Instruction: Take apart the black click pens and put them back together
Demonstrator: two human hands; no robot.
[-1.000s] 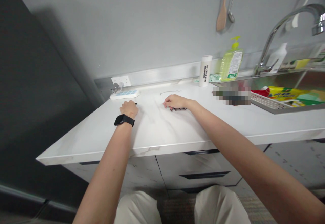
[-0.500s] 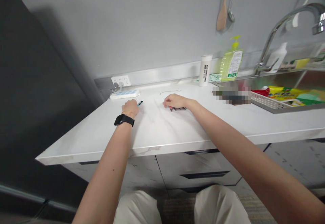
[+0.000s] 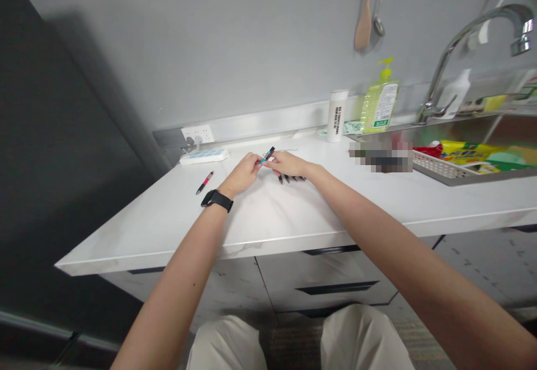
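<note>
Over the middle of the counter, my left hand (image 3: 244, 174) pinches a blue and black pen (image 3: 269, 153), whose black end points up and away to the right. My right hand (image 3: 290, 164) meets it there, thumb and fingers closed about the same pen. Under my right palm, several dark pens (image 3: 287, 178) stick out towards me, partly hidden by the hand. A red and black pen (image 3: 205, 182) lies alone on the white counter (image 3: 168, 221), left of my left hand.
Behind my left hand, a white power strip (image 3: 205, 156) is plugged into a wall socket (image 3: 197, 134). To the right stand a white cylindrical container (image 3: 337, 117) and a yellow-green pump bottle (image 3: 380, 101). Beyond them are a sink (image 3: 509, 129) and a tap (image 3: 442, 68).
My left hand has moved right with the blue pen and met my right hand. The red pen on the left now shows. My right hand's fingers have come up to the blue pen.
</note>
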